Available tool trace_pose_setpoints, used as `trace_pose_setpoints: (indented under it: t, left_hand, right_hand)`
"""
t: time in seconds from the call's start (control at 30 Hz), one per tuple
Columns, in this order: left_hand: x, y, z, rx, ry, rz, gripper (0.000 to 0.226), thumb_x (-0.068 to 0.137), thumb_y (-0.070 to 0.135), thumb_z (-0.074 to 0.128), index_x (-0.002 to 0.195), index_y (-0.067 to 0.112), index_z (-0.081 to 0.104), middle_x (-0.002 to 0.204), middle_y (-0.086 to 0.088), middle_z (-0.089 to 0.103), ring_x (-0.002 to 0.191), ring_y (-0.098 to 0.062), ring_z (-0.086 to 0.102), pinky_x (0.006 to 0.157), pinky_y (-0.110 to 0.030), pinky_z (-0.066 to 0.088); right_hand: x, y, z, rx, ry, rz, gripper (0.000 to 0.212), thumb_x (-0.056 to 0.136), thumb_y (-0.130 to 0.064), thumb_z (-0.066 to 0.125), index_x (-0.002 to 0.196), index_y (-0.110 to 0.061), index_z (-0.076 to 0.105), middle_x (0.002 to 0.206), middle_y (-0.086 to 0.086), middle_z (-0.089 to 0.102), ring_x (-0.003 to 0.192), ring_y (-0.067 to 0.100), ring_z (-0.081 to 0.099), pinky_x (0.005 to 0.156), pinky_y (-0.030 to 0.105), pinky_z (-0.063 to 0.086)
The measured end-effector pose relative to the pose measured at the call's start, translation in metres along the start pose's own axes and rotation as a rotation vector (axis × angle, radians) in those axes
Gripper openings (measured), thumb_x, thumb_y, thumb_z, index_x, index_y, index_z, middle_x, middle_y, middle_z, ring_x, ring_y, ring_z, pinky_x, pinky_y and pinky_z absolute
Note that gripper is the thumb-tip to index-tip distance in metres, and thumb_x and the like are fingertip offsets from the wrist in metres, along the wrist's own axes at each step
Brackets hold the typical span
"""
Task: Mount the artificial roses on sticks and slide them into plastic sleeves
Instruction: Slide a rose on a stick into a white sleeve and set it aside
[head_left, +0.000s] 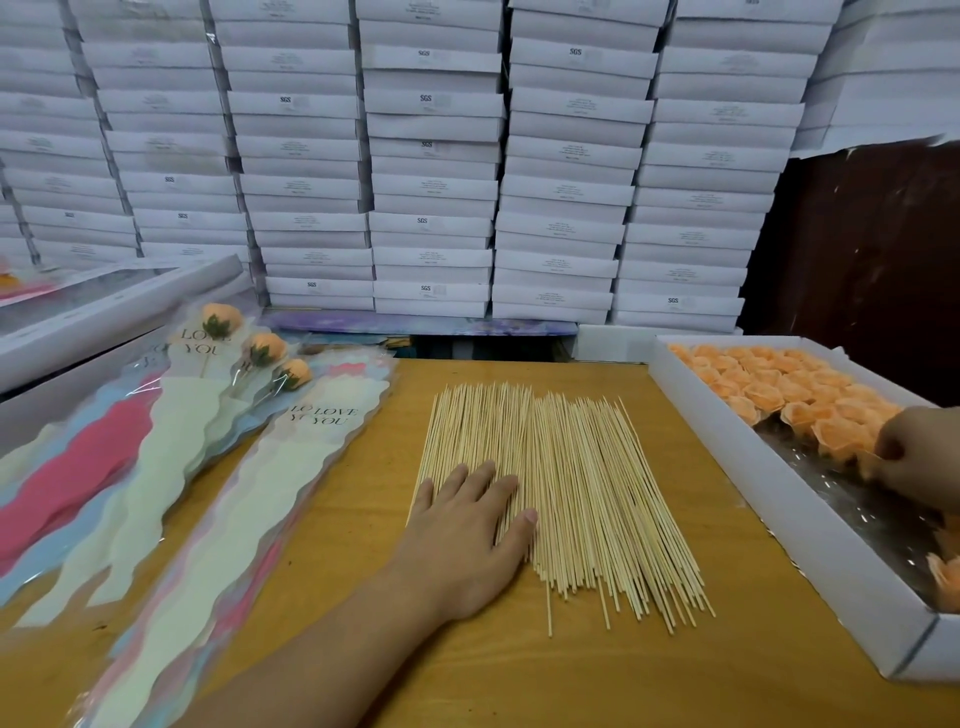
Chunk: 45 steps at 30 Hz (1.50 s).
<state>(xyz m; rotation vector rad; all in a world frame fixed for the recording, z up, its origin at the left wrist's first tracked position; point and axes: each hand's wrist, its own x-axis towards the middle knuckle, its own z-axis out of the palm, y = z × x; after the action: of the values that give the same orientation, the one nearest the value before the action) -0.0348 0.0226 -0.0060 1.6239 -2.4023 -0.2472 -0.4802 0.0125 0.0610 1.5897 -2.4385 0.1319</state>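
Left hand (467, 525) lies flat, fingers straight, on the sticks (566, 499) mid-table (519, 675). Right hand (917, 452) reaches into the right box (779, 499), grip curled round a rose (841, 439). Sleeves (171, 467) lie left.

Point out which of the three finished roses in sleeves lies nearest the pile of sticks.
The lowest, rightmost sleeved rose. It lies closest to the sticks; the other two sit farther back and left.

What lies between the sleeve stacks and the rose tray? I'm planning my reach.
In the head view, the spread of sticks on the table, with the left hand flat on it.
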Motion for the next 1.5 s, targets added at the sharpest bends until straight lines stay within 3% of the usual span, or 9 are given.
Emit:
trace_pose_setpoints:
  t: [0.23,0.4,0.6,0.83,0.97,1.2,1.3,1.37,1.5]
  left_hand:
    - [0.0,-0.001,0.0,0.001,0.016,0.007,0.066,0.098,0.067,0.014,0.157,0.038,0.019,0.168,0.008,0.011,0.155,-0.015,0.001,0.124,-0.046,-0.004]
    - [-0.002,0.003,-0.007,-0.062,0.175,0.057,0.061,0.1,0.061,0.023,0.154,0.034,0.031,0.163,0.007,0.026,0.151,-0.013,0.014,0.125,-0.043,0.007]
    - [-0.004,0.006,-0.013,-0.317,0.279,0.158,0.053,0.097,0.056,0.048,0.146,0.036,0.044,0.145,0.022,0.044,0.124,0.019,0.026,0.097,0.002,0.015]
    - [-0.005,0.005,-0.015,-0.474,0.255,0.174,0.052,0.076,0.062,0.066,0.126,0.049,0.057,0.106,0.046,0.054,0.108,0.021,0.049,0.083,0.003,0.037]
    - [-0.003,0.006,-0.016,-0.553,0.309,0.191,0.018,0.083,0.037,0.076,0.098,0.044,0.068,0.094,0.033,0.066,0.089,0.007,0.063,0.07,-0.005,0.043]
    - [-0.002,0.006,-0.017,-0.696,0.293,0.122,0.01,0.085,0.024,0.077,0.091,0.033,0.075,0.08,0.015,0.07,0.074,-0.001,0.064,0.064,-0.012,0.046]
    - [0.0,0.003,-0.021,-0.741,0.341,0.036,0.007,0.085,0.032,0.077,0.092,0.032,0.075,0.08,0.01,0.07,0.075,-0.002,0.062,0.064,-0.012,0.042]
    - [0.001,0.001,-0.024,-0.798,0.373,-0.018,0.008,0.086,0.032,0.077,0.092,0.026,0.076,0.08,0.004,0.07,0.076,-0.004,0.063,0.064,-0.011,0.041]
    - [0.002,-0.003,-0.028,-0.931,0.422,-0.098,0.007,0.085,0.025,0.078,0.088,0.019,0.076,0.063,0.017,0.062,0.061,0.003,0.054,0.058,-0.009,0.04]
  right_hand:
    - [-0.006,-0.004,-0.032,0.151,0.198,-0.073,0.035,0.076,-0.021,0.081,0.054,-0.025,0.054,0.049,0.001,0.056,0.049,0.022,0.057,0.049,0.038,0.053]
    - [-0.064,-0.071,-0.082,0.412,0.286,-0.275,0.025,0.076,-0.041,0.074,0.058,-0.04,0.056,0.057,-0.018,0.058,0.059,0.003,0.055,0.051,0.02,0.035]
    - [-0.113,-0.153,-0.074,0.697,0.039,-0.469,0.017,0.087,-0.033,0.071,0.074,-0.04,0.063,0.074,-0.017,0.063,0.072,-0.002,0.058,0.058,0.018,0.039]
    - [-0.14,-0.224,-0.036,0.702,-0.015,-0.652,0.008,0.091,-0.032,0.066,0.084,-0.037,0.065,0.082,-0.023,0.057,0.079,-0.006,0.053,0.06,0.012,0.035]
    - [-0.145,-0.234,-0.029,0.699,0.052,-0.717,0.005,0.091,-0.032,0.064,0.088,-0.034,0.065,0.082,-0.025,0.052,0.085,-0.01,0.049,0.067,0.01,0.034]
    - [-0.15,-0.226,-0.021,0.767,0.108,-0.781,0.025,0.091,-0.04,0.06,0.111,-0.029,0.069,0.099,-0.023,0.058,0.093,-0.007,0.052,0.08,0.014,0.043]
    - [-0.147,-0.214,-0.025,0.914,0.165,-0.664,0.038,0.09,-0.051,0.05,0.121,-0.035,0.064,0.108,-0.03,0.057,0.097,-0.008,0.056,0.072,0.011,0.046]
    - [-0.138,-0.201,-0.025,0.926,0.247,-0.482,0.017,0.092,-0.041,0.057,0.106,-0.037,0.066,0.094,-0.028,0.059,0.088,-0.006,0.057,0.064,0.013,0.041]
    - [-0.119,-0.182,-0.013,0.659,-0.004,-0.237,0.023,0.089,-0.049,0.066,0.074,-0.033,0.061,0.072,-0.014,0.062,0.069,0.003,0.057,0.067,0.029,0.048]
